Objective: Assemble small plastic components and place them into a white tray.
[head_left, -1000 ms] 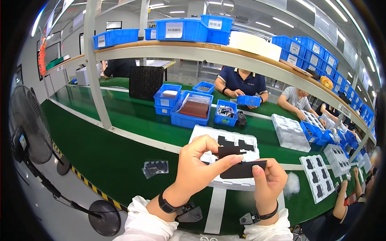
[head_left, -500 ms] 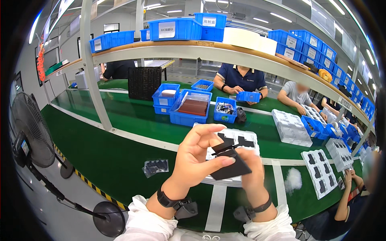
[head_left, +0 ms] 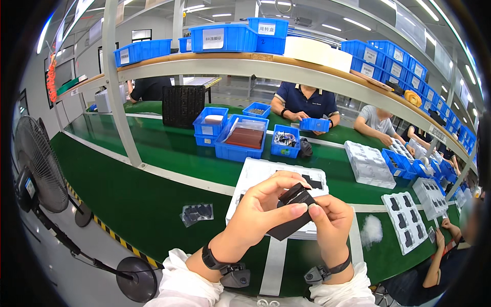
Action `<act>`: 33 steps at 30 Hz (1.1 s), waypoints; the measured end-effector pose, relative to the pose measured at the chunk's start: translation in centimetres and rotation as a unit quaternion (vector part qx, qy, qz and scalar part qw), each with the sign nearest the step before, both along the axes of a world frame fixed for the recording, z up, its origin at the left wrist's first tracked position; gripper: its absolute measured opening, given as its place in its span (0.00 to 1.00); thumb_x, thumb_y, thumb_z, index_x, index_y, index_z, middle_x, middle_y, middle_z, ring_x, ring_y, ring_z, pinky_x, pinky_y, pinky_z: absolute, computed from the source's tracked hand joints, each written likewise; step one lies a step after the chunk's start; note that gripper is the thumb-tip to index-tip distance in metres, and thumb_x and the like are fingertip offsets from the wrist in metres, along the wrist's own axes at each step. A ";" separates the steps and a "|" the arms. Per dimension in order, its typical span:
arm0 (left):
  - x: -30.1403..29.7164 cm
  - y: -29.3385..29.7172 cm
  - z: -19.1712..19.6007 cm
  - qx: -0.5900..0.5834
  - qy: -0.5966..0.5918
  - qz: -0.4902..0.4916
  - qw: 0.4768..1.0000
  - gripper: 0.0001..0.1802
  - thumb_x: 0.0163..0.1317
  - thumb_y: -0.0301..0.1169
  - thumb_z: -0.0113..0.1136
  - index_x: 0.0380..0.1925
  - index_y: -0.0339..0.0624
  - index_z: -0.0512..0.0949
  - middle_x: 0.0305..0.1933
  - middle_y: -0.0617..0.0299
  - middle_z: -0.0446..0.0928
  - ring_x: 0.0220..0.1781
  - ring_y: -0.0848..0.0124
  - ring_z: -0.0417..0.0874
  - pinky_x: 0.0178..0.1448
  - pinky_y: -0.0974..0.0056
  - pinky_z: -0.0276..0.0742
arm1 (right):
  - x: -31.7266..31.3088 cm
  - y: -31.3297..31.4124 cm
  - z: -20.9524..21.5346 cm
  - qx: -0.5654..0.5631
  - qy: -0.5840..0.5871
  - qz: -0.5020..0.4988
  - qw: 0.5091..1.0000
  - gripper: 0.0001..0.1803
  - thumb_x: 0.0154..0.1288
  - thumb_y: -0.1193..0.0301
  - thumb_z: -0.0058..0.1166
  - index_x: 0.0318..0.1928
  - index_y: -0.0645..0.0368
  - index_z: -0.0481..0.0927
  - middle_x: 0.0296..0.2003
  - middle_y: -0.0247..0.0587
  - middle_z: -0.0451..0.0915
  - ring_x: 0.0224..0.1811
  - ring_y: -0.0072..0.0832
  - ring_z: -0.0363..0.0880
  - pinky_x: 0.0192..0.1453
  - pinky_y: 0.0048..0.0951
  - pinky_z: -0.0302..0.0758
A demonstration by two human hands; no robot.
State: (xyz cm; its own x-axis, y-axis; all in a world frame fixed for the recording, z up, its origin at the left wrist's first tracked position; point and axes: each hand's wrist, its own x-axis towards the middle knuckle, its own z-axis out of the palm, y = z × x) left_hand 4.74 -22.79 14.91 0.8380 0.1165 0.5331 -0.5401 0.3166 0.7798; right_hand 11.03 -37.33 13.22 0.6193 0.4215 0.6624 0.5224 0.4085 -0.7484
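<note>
Both my hands meet over the near edge of the green bench, in front of a white moulded tray that carries a few black parts. My left hand pinches a small black block from above with thumb and fingers. My right hand grips a flat black rectangular piece from the right side. The small block sits on the flat piece's upper end. Each wrist wears a dark strap.
A clear bag of black parts lies on the bench to my left. Blue bins stand behind the tray, a white tray stack to the right. Other workers sit across and to the right. A standing fan is at far left.
The two black parts have come down from in front of the tray and closer to me, and now sit together. My right hand has risen to grip the flat piece.
</note>
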 end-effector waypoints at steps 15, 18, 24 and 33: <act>-1.2 -0.6 -0.2 0.225 -0.085 -0.033 0.970 0.34 0.59 0.30 0.55 0.63 0.32 0.54 0.65 0.46 0.60 0.69 0.56 0.59 0.71 0.53 0.43 | 0.2 0.7 -1.7 0.145 0.120 0.169 0.968 0.14 0.64 0.74 0.51 0.48 0.70 0.74 0.46 0.43 0.77 0.48 0.23 0.74 0.55 0.26 0.69; -1.9 -0.6 0.2 0.236 -0.045 0.025 0.970 0.29 0.57 0.25 0.52 0.60 0.31 0.61 0.61 0.48 0.67 0.66 0.55 0.64 0.70 0.49 0.41 | 0.7 -0.1 -1.1 0.070 0.025 0.073 0.995 0.12 0.61 0.75 0.53 0.44 0.69 0.76 0.40 0.42 0.80 0.41 0.23 0.77 0.48 0.24 0.72; -2.0 0.3 1.0 0.405 -0.089 0.101 0.904 0.32 0.47 0.19 0.49 0.58 0.30 0.63 0.49 0.47 0.71 0.51 0.56 0.71 0.61 0.52 0.55 | 1.4 -0.9 1.1 0.006 -0.263 -0.184 0.947 0.09 0.45 0.77 0.56 0.30 0.64 0.75 0.20 0.40 0.76 0.19 0.28 0.73 0.24 0.23 0.68; -2.0 -0.4 1.5 0.458 -0.074 0.113 0.879 0.34 0.40 0.17 0.50 0.55 0.29 0.67 0.48 0.49 0.74 0.51 0.57 0.72 0.58 0.59 0.59 | 0.7 -1.3 2.0 -0.037 -0.359 -0.248 0.899 0.08 0.38 0.80 0.54 0.25 0.64 0.73 0.16 0.38 0.73 0.15 0.30 0.71 0.19 0.24 0.65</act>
